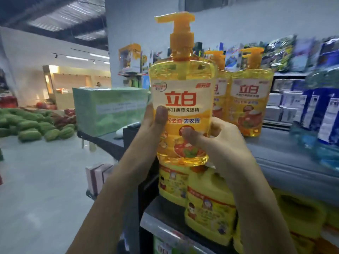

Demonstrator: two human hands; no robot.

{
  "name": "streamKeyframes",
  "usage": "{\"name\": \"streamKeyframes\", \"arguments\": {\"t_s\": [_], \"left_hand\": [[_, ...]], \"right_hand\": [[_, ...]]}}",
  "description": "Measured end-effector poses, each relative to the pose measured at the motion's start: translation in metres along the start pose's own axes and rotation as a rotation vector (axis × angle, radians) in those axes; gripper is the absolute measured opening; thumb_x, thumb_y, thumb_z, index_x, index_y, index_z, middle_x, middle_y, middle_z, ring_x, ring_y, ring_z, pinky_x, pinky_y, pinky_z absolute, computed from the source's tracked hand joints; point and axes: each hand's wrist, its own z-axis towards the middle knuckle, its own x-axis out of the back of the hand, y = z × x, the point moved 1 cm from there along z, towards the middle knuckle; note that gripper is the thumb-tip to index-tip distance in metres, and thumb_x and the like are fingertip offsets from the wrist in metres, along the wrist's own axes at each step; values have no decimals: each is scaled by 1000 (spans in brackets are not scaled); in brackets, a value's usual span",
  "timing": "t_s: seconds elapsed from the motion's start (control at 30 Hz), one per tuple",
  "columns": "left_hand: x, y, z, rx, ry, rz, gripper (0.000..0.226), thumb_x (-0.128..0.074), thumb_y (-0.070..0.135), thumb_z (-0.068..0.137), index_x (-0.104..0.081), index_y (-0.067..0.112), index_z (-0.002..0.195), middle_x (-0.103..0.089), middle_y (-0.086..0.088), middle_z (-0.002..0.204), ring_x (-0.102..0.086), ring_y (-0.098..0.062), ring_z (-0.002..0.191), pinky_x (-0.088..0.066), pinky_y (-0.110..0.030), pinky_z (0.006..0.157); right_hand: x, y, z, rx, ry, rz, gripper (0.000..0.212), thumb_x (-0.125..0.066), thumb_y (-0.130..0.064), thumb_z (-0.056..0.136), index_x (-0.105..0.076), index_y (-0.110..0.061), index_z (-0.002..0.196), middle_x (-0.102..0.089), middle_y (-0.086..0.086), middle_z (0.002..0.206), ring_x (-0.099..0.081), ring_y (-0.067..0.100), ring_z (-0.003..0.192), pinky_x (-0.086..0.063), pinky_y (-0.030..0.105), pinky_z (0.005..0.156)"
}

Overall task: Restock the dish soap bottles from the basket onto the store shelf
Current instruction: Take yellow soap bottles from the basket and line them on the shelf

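Observation:
A yellow dish soap bottle (pixel 182 99) with an orange pump top is held upright in mid-air, close to the camera, in front of the shelf's left end. My left hand (pixel 153 129) grips its left side, thumb across the label. My right hand (pixel 216 142) grips its lower right side, thumb on the front. Two more of the same dish soap bottles (pixel 247 101) stand on the grey shelf (pixel 286 154) just behind and to the right. The basket is out of view.
Yellow jugs (pixel 209 204) fill the shelf below. Blue bottles (pixel 319 114) stand at the shelf's right. A green wrapped pack (pixel 108 109) lies on a dark table to the left, with watermelons (pixel 36 129) on the floor beyond.

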Motion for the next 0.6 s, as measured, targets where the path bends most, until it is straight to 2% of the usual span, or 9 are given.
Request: {"name": "streamKeyframes", "arguments": {"t_s": [0.13, 0.23, 0.37, 0.43, 0.5, 0.6], "left_hand": [[30, -10, 71, -75, -112, -13, 71, -50, 75, 86, -44, 35, 144, -64, -2, 137, -63, -27, 125, -50, -56, 102], [47, -10, 115, -47, -213, -103, 77, -54, 70, 82, -43, 27, 144, -68, -6, 130, -68, -29, 117, -53, -56, 98], [62, -21, 159, -85, -340, -78, 83, -56, 67, 81, -36, 21, 147, -71, -4, 124, -71, -25, 112, -58, -46, 89], [67, -33, 172, -55, -406, -90, 86, -56, 66, 78, -35, 20, 148, -71, -3, 123, -70, -24, 113, -59, -43, 89], [70, -49, 179, -25, -469, -88, 79, -53, 62, 82, -34, 22, 147, -71, 0, 123, -70, -23, 114, -59, -44, 91], [73, -70, 188, 16, -543, -105, 62, -52, 57, 88, -36, 33, 143, -68, 1, 127, -68, -24, 117, -55, -54, 97]], "right_hand": [[-20, -9, 49, 30, 96, -33, 32, -81, -42, 80, -72, -29, 107, -77, -15, 95, -73, 9, 93, -59, 41, 88], [-38, -15, 85, 42, 173, -31, 34, -80, -37, 82, -71, -24, 113, -78, -9, 100, -72, 13, 97, -58, 41, 90], [-56, -7, 120, 25, 232, -28, 32, -79, -32, 84, -71, -20, 113, -78, -6, 103, -72, 15, 100, -57, 44, 94], [-62, 4, 127, 11, 259, -55, 37, -80, -38, 82, -72, -21, 113, -78, -5, 105, -72, 18, 103, -56, 48, 95], [-66, 18, 130, -24, 280, -60, 47, -80, -45, 77, -71, -22, 117, -77, -5, 109, -71, 19, 106, -56, 49, 96], [-67, 30, 134, -114, 298, -91, 34, -79, -39, 83, -70, -27, 114, -76, -8, 110, -70, 18, 108, -55, 48, 96]]}}
